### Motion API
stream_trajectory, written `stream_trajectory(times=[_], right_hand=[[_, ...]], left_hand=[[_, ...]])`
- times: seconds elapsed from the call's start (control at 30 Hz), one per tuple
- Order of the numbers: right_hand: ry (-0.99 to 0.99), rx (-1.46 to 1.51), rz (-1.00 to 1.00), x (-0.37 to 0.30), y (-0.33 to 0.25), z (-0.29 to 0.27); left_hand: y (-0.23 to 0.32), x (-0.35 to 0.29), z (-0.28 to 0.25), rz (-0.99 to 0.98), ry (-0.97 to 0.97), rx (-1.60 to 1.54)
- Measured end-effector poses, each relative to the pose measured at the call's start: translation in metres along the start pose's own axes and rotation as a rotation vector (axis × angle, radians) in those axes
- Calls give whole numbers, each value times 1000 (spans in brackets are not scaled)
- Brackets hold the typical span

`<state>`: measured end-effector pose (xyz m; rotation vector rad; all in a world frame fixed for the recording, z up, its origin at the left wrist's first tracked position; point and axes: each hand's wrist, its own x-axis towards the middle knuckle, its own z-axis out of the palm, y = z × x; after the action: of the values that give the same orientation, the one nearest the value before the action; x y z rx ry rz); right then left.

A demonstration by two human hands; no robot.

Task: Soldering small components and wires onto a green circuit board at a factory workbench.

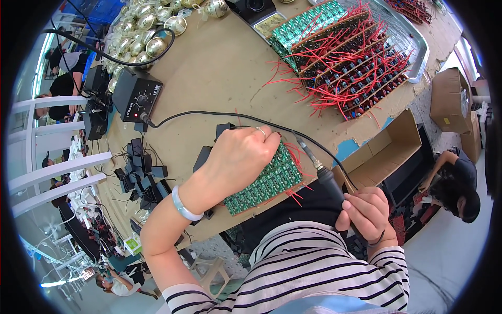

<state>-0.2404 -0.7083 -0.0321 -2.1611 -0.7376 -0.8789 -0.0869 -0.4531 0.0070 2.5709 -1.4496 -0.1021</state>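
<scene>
My right hand [368,212] grips the dark handle of a soldering iron [330,183]. The iron's metal tip points up and left, close to the far right edge of a green circuit board panel [266,184]. Over that panel is my left hand [246,152], its fingers curled together near the iron's tip. What they pinch is hidden beneath them. Red wires [296,194] stick out along the panel's edges. Small black boxes [203,157] lie partly hidden behind my left hand and wrist.
A soldering station [137,97] stands at left, its cable crossing the table. Black boxes with leads [141,170] are heaped nearby. Stacked boards with red wires [350,63] fill a metal tray [418,57]. Gold balls [157,46] lie far left. A cardboard box [389,152] and a co-worker [452,183] are right.
</scene>
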Motion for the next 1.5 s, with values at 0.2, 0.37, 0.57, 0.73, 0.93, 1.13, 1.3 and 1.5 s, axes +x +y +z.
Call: stream_trajectory(times=[0.2,0.37,0.57,0.73,0.93,1.13,1.3,1.5], right_hand=[[3,83,-3,-2,3,14],[-35,131,86,-2,2,16],[-48,144,96,-1,2,15],[-43,177,150,1,3,13],[5,181,229,-3,5,10],[91,203,276,-7,6,3],[108,163,282,-8,6,1],[125,157,261,-8,3,0]], left_hand=[[1,2,-2,5,8,4],[1,1,-1,-18,31,-23],[0,2,0,-12,20,-35],[0,2,0,-13,20,-48],[-1,4,-1,-5,2,-49],[-1,1,1,-70,-50,-61],[1,2,0,-66,-57,-45],[4,4,-5,-30,-25,12]])
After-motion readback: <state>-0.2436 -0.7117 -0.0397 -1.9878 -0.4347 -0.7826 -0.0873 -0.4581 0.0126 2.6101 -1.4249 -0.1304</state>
